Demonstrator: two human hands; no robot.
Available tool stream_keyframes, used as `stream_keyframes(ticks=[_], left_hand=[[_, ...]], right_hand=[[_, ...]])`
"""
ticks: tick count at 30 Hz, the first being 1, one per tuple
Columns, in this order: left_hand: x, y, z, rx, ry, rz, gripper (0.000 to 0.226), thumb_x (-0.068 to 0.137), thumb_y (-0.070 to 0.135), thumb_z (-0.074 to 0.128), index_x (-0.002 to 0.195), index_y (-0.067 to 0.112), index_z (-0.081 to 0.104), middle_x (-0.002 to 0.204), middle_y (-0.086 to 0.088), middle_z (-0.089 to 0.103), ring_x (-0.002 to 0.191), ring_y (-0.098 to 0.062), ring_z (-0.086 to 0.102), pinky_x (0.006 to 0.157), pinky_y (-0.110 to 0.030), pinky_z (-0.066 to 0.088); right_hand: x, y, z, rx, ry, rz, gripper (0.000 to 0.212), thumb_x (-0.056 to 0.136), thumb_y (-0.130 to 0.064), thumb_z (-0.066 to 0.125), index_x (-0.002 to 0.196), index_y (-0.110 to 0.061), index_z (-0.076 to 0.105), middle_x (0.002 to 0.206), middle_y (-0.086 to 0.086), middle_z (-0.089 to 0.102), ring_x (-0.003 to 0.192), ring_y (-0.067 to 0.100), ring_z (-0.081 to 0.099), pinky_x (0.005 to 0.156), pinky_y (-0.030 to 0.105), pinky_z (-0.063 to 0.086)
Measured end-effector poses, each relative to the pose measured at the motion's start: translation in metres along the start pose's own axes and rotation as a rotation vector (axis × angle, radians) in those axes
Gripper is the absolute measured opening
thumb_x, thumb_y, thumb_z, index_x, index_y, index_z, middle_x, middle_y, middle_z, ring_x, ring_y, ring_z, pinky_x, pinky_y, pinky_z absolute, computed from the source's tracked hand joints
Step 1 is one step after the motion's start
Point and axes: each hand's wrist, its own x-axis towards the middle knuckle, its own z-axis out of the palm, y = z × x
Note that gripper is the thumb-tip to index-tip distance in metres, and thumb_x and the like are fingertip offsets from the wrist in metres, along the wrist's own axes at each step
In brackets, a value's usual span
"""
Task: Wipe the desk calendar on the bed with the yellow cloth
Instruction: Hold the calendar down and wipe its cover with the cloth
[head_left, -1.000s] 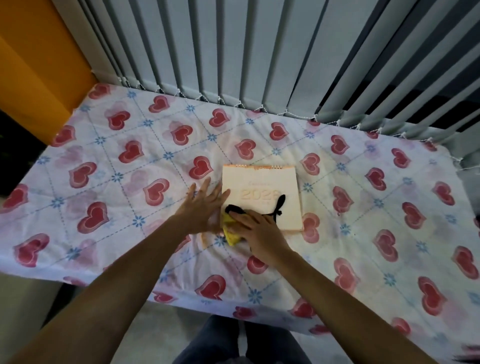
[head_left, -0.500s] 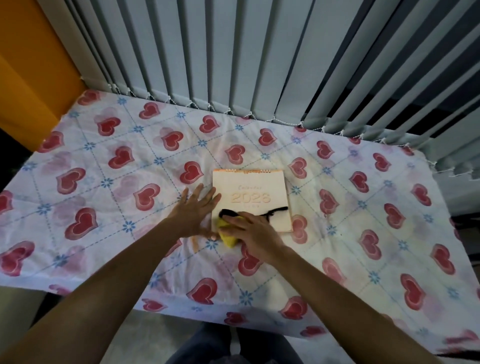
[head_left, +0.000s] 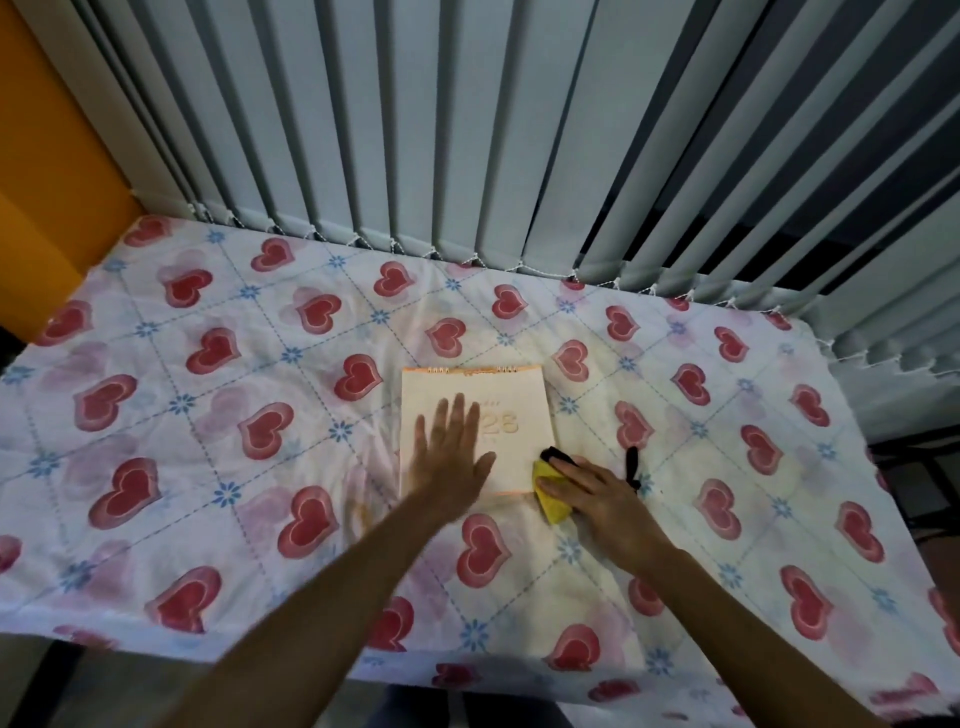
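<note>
Left hand (head_left: 451, 457), now moved flat and open onto desk calendar (head_left: 511, 389); right hand (head_left: 589, 488), gripping yellow cloth (head_left: 549, 493), shifted to its near right corner: wiping likely underway.

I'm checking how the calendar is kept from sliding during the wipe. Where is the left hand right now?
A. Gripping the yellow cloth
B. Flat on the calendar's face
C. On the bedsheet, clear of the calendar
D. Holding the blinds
B: the left hand lies open and flat on the desk calendar, while the right hand presses the yellow cloth at its lower right corner.
</note>
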Motion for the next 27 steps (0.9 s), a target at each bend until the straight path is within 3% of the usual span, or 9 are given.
stream_keyframes(ticks=[5,9,13,17,20,23,27], left_hand=[[0.009,0.014,0.027,-0.033,0.085,-0.071,0.069,0.094,0.044,0.033,0.150,0.015,0.008,0.161,-0.007,0.002,0.148,-0.028,-0.003,0.116,-0.052,-0.011],[0.009,0.014,0.029,-0.071,0.124,-0.050,0.066,0.092,0.042,0.041,0.148,0.011,0.024,0.158,-0.012,0.019,0.146,-0.034,0.012,0.116,-0.055,-0.002],[0.009,0.014,0.030,-0.050,0.166,-0.052,0.065,0.088,0.043,0.034,0.142,0.007,0.039,0.151,-0.016,0.036,0.140,-0.040,0.030,0.112,-0.060,0.011],[0.010,0.014,0.030,-0.025,0.142,-0.078,0.064,0.089,0.043,0.042,0.144,0.010,0.034,0.153,-0.013,0.032,0.143,-0.036,0.026,0.115,-0.057,0.008],[0.009,0.015,0.028,-0.010,0.145,-0.067,0.064,0.084,0.039,0.054,0.139,0.007,0.043,0.147,-0.017,0.043,0.136,-0.039,0.038,0.110,-0.062,0.019],[0.008,0.015,0.026,-0.019,0.142,-0.064,0.063,0.081,0.037,0.058,0.134,0.005,0.049,0.142,-0.019,0.048,0.131,-0.041,0.044,0.106,-0.065,0.027],[0.006,0.017,0.020,-0.057,0.082,-0.061,0.066,0.084,0.035,0.062,0.139,0.005,0.042,0.148,-0.020,0.039,0.137,-0.042,0.034,0.109,-0.066,0.019]], right_hand=[[0.006,0.003,-0.002,-0.050,-0.023,0.003,0.062,0.070,0.006,0.074,0.125,-0.021,0.064,0.142,0.006,0.053,0.116,0.037,0.059,0.090,0.051,0.054],[0.068,0.013,-0.018,-0.131,-0.176,0.165,0.063,0.083,-0.008,0.060,0.139,-0.033,0.046,0.158,-0.008,0.027,0.133,0.028,0.039,0.102,0.041,0.042],[0.138,0.018,-0.022,-0.152,-0.138,0.266,0.058,0.091,-0.003,0.047,0.140,-0.034,0.044,0.159,-0.008,0.025,0.134,0.031,0.035,0.105,0.043,0.038],[0.127,0.017,-0.011,-0.129,-0.097,0.272,0.055,0.091,-0.005,0.051,0.139,-0.032,0.045,0.159,-0.005,0.025,0.135,0.032,0.033,0.105,0.046,0.037],[0.067,0.012,-0.005,-0.134,-0.092,0.175,0.069,0.075,-0.008,0.072,0.136,-0.029,0.049,0.156,-0.002,0.032,0.131,0.033,0.039,0.099,0.049,0.044],[0.013,0.008,0.000,-0.118,-0.056,0.115,0.066,0.068,-0.001,0.077,0.128,-0.023,0.060,0.144,0.006,0.051,0.113,0.038,0.058,0.085,0.053,0.054],[-0.005,0.000,-0.008,-0.137,-0.007,0.104,0.065,0.062,0.005,0.079,0.121,-0.019,0.067,0.132,0.011,0.062,0.102,0.041,0.065,0.073,0.053,0.058]])
